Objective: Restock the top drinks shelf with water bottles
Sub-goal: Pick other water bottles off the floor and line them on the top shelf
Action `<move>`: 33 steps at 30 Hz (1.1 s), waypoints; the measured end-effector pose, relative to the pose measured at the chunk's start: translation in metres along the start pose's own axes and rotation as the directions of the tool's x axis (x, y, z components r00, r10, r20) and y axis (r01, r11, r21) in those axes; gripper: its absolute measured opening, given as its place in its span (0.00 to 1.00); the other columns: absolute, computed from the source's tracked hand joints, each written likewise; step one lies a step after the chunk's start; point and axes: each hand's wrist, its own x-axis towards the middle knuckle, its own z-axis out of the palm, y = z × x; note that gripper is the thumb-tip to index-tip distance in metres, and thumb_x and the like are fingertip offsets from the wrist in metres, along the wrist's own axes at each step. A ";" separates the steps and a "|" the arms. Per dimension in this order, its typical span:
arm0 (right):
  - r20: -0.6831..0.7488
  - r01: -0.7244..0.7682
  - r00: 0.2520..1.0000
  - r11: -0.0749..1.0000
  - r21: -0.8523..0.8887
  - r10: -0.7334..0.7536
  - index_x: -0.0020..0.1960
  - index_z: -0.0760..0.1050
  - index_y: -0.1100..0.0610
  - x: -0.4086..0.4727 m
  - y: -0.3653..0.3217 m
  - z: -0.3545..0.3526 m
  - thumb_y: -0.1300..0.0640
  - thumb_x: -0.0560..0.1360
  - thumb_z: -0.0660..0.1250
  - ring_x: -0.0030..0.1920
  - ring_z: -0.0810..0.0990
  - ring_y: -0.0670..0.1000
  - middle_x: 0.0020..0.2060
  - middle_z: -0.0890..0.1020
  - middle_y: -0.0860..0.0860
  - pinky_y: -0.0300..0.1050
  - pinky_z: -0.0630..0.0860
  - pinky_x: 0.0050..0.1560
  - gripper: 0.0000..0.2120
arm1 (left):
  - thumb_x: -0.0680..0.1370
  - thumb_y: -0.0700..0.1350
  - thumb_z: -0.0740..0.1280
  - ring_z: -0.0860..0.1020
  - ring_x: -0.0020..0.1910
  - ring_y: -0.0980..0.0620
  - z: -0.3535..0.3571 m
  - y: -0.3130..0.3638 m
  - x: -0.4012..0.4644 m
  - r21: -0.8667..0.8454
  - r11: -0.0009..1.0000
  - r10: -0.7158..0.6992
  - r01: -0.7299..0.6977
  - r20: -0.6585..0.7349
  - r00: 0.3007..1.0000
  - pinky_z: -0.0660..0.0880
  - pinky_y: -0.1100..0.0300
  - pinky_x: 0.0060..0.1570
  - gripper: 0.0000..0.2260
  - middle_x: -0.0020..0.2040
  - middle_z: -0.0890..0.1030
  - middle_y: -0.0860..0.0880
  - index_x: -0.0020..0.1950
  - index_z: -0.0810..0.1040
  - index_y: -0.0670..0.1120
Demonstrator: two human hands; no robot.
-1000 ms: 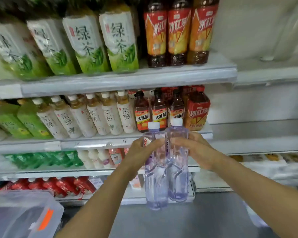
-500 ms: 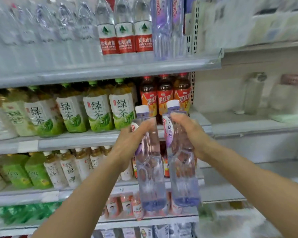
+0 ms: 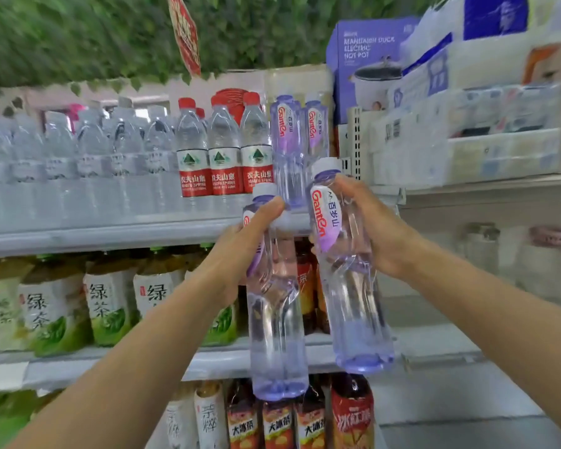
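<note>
Two clear, purple-tinted water bottles are held up in front of a store shelving unit, one in each hand. The left bottle (image 3: 277,322) is gripped near its shoulder by the left hand (image 3: 240,254), whose thumb is laid across the neck just under the white cap while the fingers are curled round the far side. The right bottle (image 3: 347,270) is gripped by the right hand (image 3: 374,228), the fingers (image 3: 348,186) being wrapped round its upper part beside the red-lettered label. Both bottles are held upright with a slight tilt, close beside each other but apart, and the right one is raised a little higher, its cap level with the lower part of the stock on the top shelf (image 3: 110,234). On that shelf, matching purple bottles (image 3: 300,147) are stood at the right end, just behind the raised pair; red-capped water bottles with red labels (image 3: 225,157) are lined up to their left, and further clear bottles (image 3: 78,163), blurred, are ranged beyond. Green tea bottles (image 3: 107,306) are stocked on the shelf below, and dark tea bottles (image 3: 305,419) on the one beneath. A purple hot pot box (image 3: 366,59) is seen on top at the right, and green foliage (image 3: 78,34) is spread above.
</note>
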 end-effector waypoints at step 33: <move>-0.326 0.275 0.895 0.952 -0.133 -0.304 0.42 0.84 0.47 0.212 -0.040 -0.062 0.36 0.78 0.58 0.41 0.83 0.54 0.38 0.86 0.51 0.49 0.76 0.46 0.22 | 0.75 0.67 0.64 0.84 0.31 0.49 -0.013 0.053 0.146 -0.309 0.938 0.176 -0.158 0.031 0.984 0.78 0.60 0.29 0.21 0.37 0.86 0.47 0.51 0.82 0.50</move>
